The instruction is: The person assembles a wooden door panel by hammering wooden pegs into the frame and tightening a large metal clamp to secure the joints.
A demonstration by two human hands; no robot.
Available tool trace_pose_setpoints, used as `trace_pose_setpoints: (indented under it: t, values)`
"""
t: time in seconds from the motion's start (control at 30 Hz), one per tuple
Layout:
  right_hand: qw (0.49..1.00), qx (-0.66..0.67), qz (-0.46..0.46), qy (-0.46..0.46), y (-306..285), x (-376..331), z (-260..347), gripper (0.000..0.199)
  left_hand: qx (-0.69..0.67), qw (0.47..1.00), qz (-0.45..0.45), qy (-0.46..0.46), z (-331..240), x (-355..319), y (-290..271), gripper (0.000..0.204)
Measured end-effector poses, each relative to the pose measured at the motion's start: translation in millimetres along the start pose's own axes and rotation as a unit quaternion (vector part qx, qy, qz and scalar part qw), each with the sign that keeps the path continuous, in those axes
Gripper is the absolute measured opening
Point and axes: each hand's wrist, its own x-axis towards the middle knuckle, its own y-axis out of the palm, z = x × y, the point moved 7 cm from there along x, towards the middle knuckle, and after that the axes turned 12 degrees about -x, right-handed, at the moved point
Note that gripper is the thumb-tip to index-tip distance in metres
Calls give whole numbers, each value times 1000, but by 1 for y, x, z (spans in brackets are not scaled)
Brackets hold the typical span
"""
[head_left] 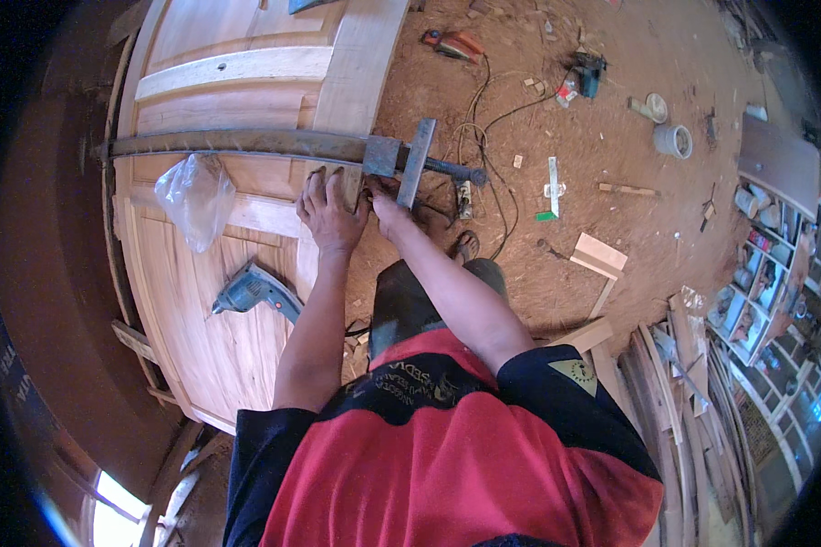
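Observation:
A long steel bar clamp lies across a panelled wooden door, its screw end past the door's edge. My left hand rests on the door's edge strip just below the clamp bar. A small wood block sits between its index finger and thumb, beside the clamp's sliding jaw. My right hand is at the door's edge, under the jaw and next to the clamp's flat crosspiece. Its fingers look curled in; their tips and whatever they grip are hidden.
On the door lie a clear plastic bag and a blue-grey drill. A red power tool, a dark green one, cords, white pots and wood offcuts are on the dirt floor. Stacked boards and a shelf stand right.

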Motion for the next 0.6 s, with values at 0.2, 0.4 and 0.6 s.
trace_pose_setpoints:
  t: [0.2, 0.4, 0.6]
  values:
    - [993, 104, 17, 54, 7, -8, 2, 29, 16, 1000, -9, 3, -5, -1, -2, 66]
    - [1000, 20, 13, -3, -4, 4, -5, 26, 7, 1000, -16, 13, -8, 1, -2, 66]
    - [993, -35, -71, 92, -19, 25, -33, 31, 15, 1000, -8, -2, -9, 1, -3, 66]
